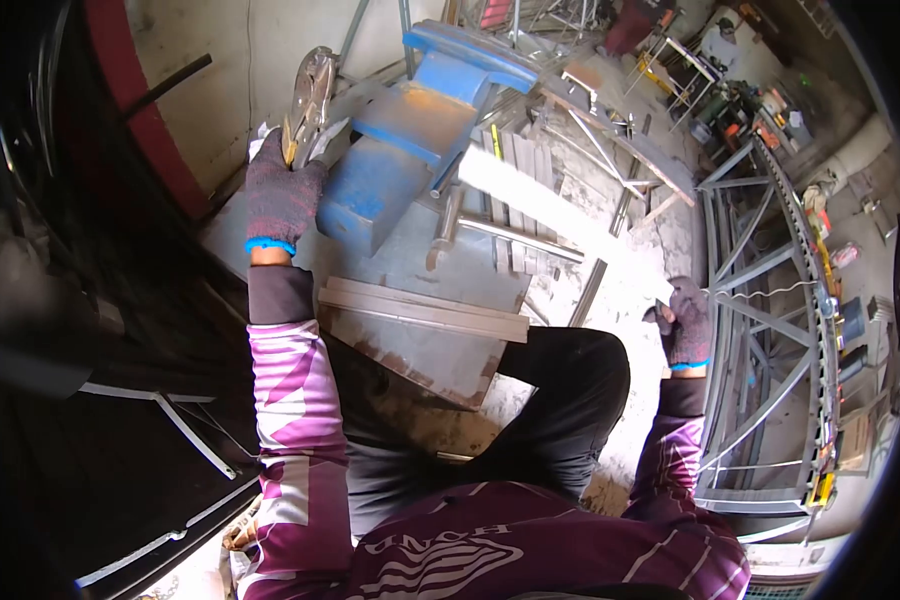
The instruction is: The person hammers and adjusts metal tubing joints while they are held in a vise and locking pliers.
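The shiny metal piece (314, 92) stands beyond the far-left part of the grey desk (365, 262), to the left of the blue vise-like block (365, 190), its near end in my left hand (283, 190); whether its base rests on the desk, I cannot tell. To handle it well, I judge, I want a firm, even hold low on the piece, wrist straight, and my knuckles clear of the block's corner so glove and metal don't catch. My gloved left fingers and thumb are spread by about the piece's own thickness and seem to grasp it, though the glove hides just where they press. Outward from there, a hammer-like metal tool (448, 228) lies right of the block, its shaft reaching past the desk's right edge, and pale flat strips (425, 312) lie across the near part, their right end at that same edge. A steadying second hand would help, I think, but my right hand (688, 322) is well apart, off the desk's right side, beside the grey metal truss (760, 325). Its fingers are half curled toward the thumb; glare and blur leave me unable to tell whether anything is in them.
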`<state>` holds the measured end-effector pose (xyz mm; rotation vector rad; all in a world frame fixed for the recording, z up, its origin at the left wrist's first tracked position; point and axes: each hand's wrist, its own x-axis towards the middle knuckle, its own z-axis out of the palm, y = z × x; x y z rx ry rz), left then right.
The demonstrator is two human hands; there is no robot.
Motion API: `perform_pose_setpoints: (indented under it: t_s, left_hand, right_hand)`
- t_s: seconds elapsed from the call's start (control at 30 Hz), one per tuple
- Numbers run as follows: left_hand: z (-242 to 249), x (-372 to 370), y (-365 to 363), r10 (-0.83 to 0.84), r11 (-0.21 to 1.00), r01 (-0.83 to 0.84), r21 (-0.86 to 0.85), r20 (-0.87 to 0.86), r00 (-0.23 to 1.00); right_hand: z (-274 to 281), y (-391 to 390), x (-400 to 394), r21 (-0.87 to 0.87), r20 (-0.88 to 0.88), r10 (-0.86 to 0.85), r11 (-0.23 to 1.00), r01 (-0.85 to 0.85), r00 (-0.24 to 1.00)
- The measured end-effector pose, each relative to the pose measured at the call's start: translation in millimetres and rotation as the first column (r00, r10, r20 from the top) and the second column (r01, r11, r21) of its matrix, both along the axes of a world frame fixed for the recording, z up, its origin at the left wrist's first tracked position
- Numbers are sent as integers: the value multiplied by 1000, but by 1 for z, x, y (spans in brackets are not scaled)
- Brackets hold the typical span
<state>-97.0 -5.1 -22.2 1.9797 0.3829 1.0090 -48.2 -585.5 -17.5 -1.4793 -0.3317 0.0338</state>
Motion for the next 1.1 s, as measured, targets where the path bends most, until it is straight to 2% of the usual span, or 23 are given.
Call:
perform_pose_setpoints:
  t_s: [0.07,0.13,0.17,0.2,0.27,0.37,0.43,0.47,0.53,0.57,0.6,0.67,0.73,0.77,0.8,0.87,0.93,1.0,1.03,1.1]
  left_hand:
    - [2,0,-1,21,999,-20,27,-38,999]
    - [2,-1,-2,6,1000,-5,12,-40,999]
    - [1,-1,-2,44,994,-41,101,-29,999]
    - [4,-3,-2,39,993,-37,112,-19,999]
    - [7,-6,-4,-21,1000,20,-7,-55,998]
    - [6,-8,-3,-18,1000,18,2,0,1000]
    - [3,-6,0,-21,1000,21,10,10,1000]
    - [2,-5,1,-26,1000,26,8,19,999]
    - [7,-7,-3,-23,998,23,-59,10,1000]
    - [12,-10,-5,-39,993,34,-112,-37,999]
    - [8,-7,-3,-40,993,35,-114,-47,998]
    - [-2,-3,3,-12,1000,11,-28,-37,999]
    - [1,-5,1,-29,1000,29,-13,-21,999]
    - [2,-5,1,-45,999,45,-1,4,999]
    - [0,-4,3,-42,999,42,-1,3,999]
    - [-5,-1,5,-58,998,58,-26,13,998]
    - [-2,-2,3,-71,997,71,-29,-21,997]
    - [-3,0,4,-77,997,76,-29,-46,996]
    - [-7,1,5,-81,997,81,-18,-33,996]
    - [-7,2,4,-83,997,83,-2,-26,996]
  right_hand:
    - [20,67,-6,119,-16,-38,992,39,999]
    - [21,127,7,273,-186,4,961,47,983]
    - [20,154,18,305,-253,43,951,37,967]
    - [16,180,30,338,-318,83,941,31,944]
    - [9,228,54,338,-345,173,940,-49,923]
    - [-12,276,91,247,-340,175,965,-92,924]
    - [-27,299,109,-116,-17,199,973,-200,980]
    - [-26,309,110,193,-380,168,976,-100,910]
    - [-13,333,97,242,-441,108,970,2,891]
    - [-15,345,99,201,-392,67,979,15,917]
    - [-18,354,105,161,-344,29,987,29,939]
    - [-15,359,109,132,-342,69,991,-25,937]
    - [-26,353,124,302,-328,259,940,-158,909]
    - [-34,342,130,456,-331,412,857,-239,849]
    - [-32,338,129,456,-332,415,857,-241,847]
    - [-31,327,127,360,-257,496,846,-395,829]
    - [-24,321,127,400,-287,554,810,-428,781]
    - [-19,324,127,180,-263,472,881,-438,841]
    - [-17,326,128,183,-265,475,879,-440,839]
    - [-13,331,133,70,-246,441,896,-438,863]
